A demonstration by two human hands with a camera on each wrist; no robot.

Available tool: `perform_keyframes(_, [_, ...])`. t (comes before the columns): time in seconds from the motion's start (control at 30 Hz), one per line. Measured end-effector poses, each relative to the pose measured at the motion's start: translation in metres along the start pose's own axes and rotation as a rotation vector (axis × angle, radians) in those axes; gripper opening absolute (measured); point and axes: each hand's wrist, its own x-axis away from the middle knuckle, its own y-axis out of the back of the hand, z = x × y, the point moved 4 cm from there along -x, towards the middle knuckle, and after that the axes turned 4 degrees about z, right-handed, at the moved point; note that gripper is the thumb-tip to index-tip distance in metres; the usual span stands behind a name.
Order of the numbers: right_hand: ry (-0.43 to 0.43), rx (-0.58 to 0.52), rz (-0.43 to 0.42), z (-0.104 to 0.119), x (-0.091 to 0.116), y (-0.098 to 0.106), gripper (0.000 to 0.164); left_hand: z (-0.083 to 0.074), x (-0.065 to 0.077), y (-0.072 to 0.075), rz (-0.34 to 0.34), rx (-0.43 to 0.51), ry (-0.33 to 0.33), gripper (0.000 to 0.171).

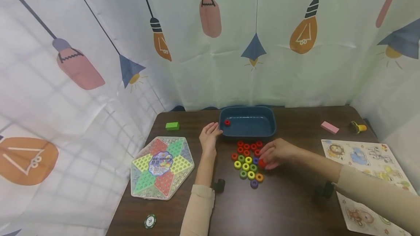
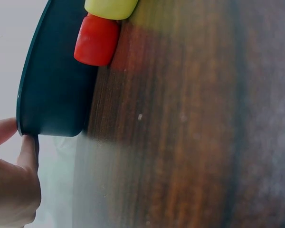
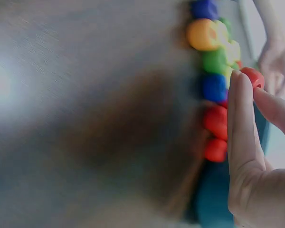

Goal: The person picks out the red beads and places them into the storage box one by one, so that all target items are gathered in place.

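In the head view my right hand (image 1: pixel 277 152) is over the right side of a cluster of thick coloured rings. Its thumb and straight fingers pinch a red ring (image 3: pixel 252 77), clearest in the right wrist view. My left hand (image 1: pixel 209 137) is at the left end of a dark blue plastic bin (image 1: pixel 247 136). Its thumb and a finger touch that end near the rim, in the left wrist view. Inside the bin lies one red ring (image 1: pixel 227 122). Just in front of it sit several red rings, then yellow rings (image 1: pixel 237 165), green, blue, orange and purple ones.
A hexagonal Chinese checkers board (image 1: pixel 162 166) lies left, with a poker chip (image 1: pixel 150 221) nearer me and a green block (image 1: pixel 172 126) behind. At right are an animal puzzle board (image 1: pixel 357 152), a pink block (image 1: pixel 329 127) and a small yellow object (image 1: pixel 359 128). A printed curtain (image 1: pixel 229 75) hangs behind.
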Motion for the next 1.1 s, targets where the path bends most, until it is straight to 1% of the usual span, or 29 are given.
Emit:
perform_keyframes(0.1, [0.009, 0.034, -0.014, 0.022, -0.003, 0.009, 0.044, -0.006, 0.002, -0.001, 0.02, 0.013, 0.011, 0.056])
perform_keyframes(0.2, [0.015, 0.036, -0.019, 0.048, -0.012, 0.018, 0.045, -0.009, 0.003, -0.001, 0.029, 0.022, 0.009, 0.057])
perform_keyframes(0.3, [0.03, 0.047, -0.009, 0.077, -0.026, 0.026, 0.047, -0.006, 0.001, 0.001, 0.016, 0.026, 0.004, 0.056])
perform_keyframes(0.4, [0.03, 0.087, -0.003, 0.102, -0.042, 0.035, 0.046, 0.0, -0.002, 0.002, -0.009, 0.025, 0.002, 0.052])
perform_keyframes(0.53, [0.012, 0.108, 0.005, 0.125, -0.065, 0.041, 0.047, 0.007, -0.004, 0.003, -0.036, 0.001, -0.014, 0.049])
perform_keyframes(0.63, [-0.008, 0.099, 0.003, 0.133, -0.082, 0.041, 0.047, 0.01, -0.005, 0.002, -0.039, -0.013, -0.023, 0.048])
perform_keyframes(0.83, [-0.054, 0.095, -0.015, 0.131, -0.114, 0.038, 0.046, 0.01, -0.003, 0.0, -0.026, -0.01, -0.015, 0.048])
perform_keyframes(0.97, [-0.048, 0.154, -0.057, 0.13, -0.13, 0.035, 0.042, 0.004, -0.004, -0.001, -0.017, -0.007, -0.011, 0.049])
perform_keyframes(1.1, [-0.045, 0.215, -0.102, 0.13, -0.138, 0.031, 0.038, -0.005, -0.001, -0.001, 0.009, 0.013, 0.01, 0.053])
